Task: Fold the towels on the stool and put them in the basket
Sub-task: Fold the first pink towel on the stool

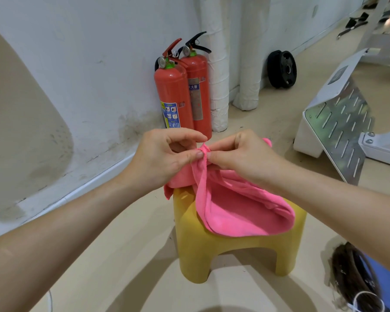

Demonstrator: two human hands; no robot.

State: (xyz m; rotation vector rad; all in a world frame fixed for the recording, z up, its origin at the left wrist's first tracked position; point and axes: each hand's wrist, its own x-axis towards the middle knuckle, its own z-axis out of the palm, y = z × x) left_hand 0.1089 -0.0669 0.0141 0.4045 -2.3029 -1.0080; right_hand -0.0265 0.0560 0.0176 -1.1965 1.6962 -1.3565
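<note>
A pink towel (pixel 239 210) lies bunched on a small yellow plastic stool (pixel 200 251) at the centre of the head view. My left hand (pixel 164 158) and my right hand (pixel 241 154) meet above the stool's far edge, and both pinch the same raised corner of the towel between thumb and fingers. The rest of the towel sags from that corner in a loose loop across the seat, and a flap hangs over the stool's left side. No basket shows in this view.
Two red fire extinguishers (pixel 180 91) stand against the white wall behind the stool. A white-wrapped pipe (pixel 216 70) and a black weight plate (pixel 282 69) are further back. A metal machine base (pixel 338 124) sits to the right, a dark object (pixel 356 280) at bottom right.
</note>
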